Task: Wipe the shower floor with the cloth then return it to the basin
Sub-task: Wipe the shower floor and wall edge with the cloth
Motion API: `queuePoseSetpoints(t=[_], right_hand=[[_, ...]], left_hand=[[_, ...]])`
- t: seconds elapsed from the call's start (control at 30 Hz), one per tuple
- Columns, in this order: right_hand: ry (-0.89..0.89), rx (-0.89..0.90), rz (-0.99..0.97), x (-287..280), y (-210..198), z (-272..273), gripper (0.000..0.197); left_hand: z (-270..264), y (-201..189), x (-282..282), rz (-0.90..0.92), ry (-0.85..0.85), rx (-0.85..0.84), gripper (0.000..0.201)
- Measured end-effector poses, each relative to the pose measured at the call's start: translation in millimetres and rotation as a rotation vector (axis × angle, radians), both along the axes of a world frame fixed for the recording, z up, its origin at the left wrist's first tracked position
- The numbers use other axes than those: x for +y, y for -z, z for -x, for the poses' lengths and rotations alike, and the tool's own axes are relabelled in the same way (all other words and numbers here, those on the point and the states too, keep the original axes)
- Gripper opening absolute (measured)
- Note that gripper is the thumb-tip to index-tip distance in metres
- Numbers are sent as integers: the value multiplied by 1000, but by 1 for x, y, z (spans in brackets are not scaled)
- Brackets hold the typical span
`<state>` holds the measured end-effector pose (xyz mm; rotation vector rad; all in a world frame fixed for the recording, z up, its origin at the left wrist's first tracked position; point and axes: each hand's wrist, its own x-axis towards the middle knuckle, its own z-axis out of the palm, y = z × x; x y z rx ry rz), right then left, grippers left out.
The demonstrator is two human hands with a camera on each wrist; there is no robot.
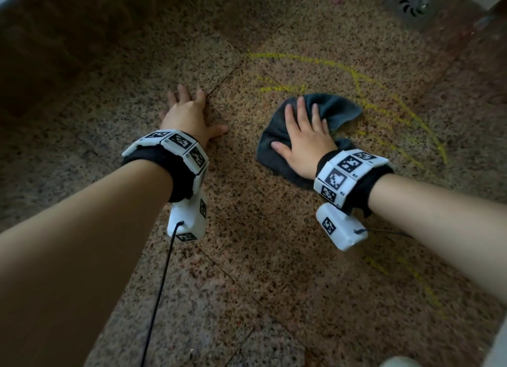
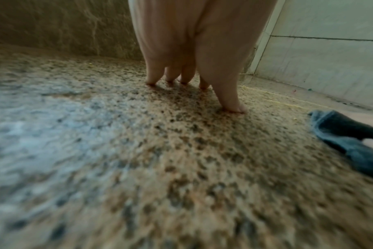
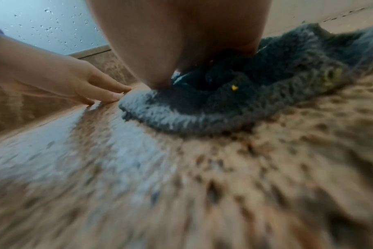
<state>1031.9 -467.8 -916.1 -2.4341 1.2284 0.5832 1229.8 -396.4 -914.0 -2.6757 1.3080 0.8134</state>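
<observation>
A dark grey cloth (image 1: 340, 111) lies bunched on the speckled stone shower floor (image 1: 247, 229). My right hand (image 1: 304, 136) lies flat on top of it, fingers straight, pressing it down. In the right wrist view the cloth (image 3: 224, 109) shows a yellow smear on its fold. My left hand (image 1: 189, 111) rests on bare floor left of the cloth, fingers spread, holding nothing. The left wrist view shows those fingertips (image 2: 234, 107) planted on the stone and the cloth (image 2: 351, 143) at the right edge. Yellow streaks (image 1: 356, 75) curve across the floor beyond and right of the cloth.
A round metal drain (image 1: 414, 4) sits at the far right corner. A dark raised stone kerb (image 1: 41, 64) borders the far left. Pale tiled wall (image 2: 330, 59) stands behind the floor. Wet glass (image 3: 43, 25) shows at the left. Black cables (image 1: 162, 284) trail from my wrists.
</observation>
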Motion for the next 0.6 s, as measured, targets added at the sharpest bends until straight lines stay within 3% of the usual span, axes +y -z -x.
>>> queuePoseSetpoints(t=[0.3,0.6], right_hand=[[61,-38,21,-27,-3,-27,75],[-56,-5,-31,8,-3,-7,75]], left_hand=[[0,0,-1,2,-5,6,91],[-2,1,-1,2,6,7,93]])
